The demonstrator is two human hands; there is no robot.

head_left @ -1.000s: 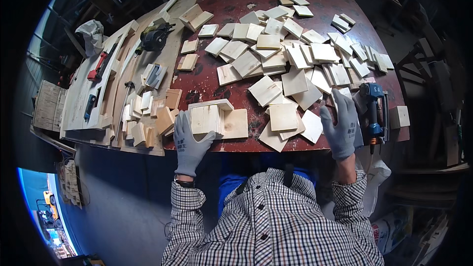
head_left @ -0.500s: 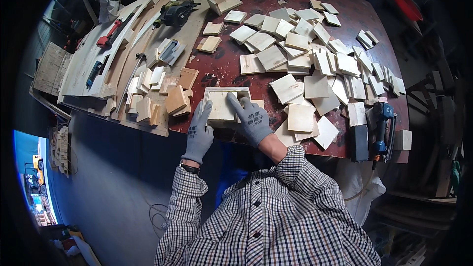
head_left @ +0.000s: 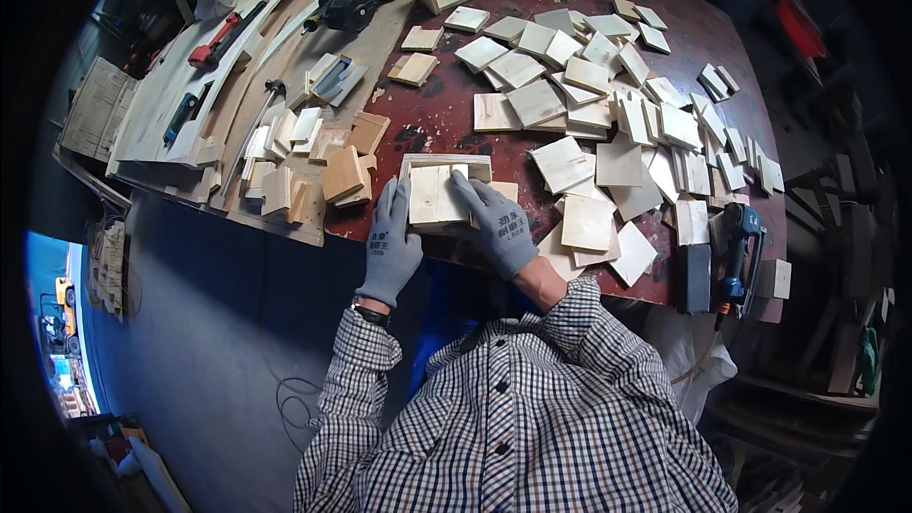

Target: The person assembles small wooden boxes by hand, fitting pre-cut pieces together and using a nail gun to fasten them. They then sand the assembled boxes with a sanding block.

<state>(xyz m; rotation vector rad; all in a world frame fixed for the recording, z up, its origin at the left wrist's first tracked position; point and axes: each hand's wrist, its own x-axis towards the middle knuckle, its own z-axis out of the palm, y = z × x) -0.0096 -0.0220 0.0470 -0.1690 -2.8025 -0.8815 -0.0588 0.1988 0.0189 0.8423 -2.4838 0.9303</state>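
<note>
Gray-gloved, my left hand (head_left: 390,249) and right hand (head_left: 500,231) grip the two sides of a pale square wooden board (head_left: 432,195) at the table's near edge. The left fingers lie along the board's left side, and the right fingertips rest on its top right. Just behind it runs a light wooden strip (head_left: 446,161), part of a box-like piece; how the parts join is hidden by the board and hands. Close by on the left are small brown wood blocks (head_left: 342,174). Right of my right hand lie loose square boards (head_left: 587,221).
Many pale boards (head_left: 537,103) cover the red table (head_left: 427,123). A blue nail gun (head_left: 739,252) and a dark block (head_left: 693,277) are at the right edge. On the left planks lie a circular saw (head_left: 351,7), hammer (head_left: 275,87) and red tool (head_left: 215,46).
The whole view has shifted slightly, so the table appears higher and further right. Both hands keep their hold on the board, with only small finger movement.
</note>
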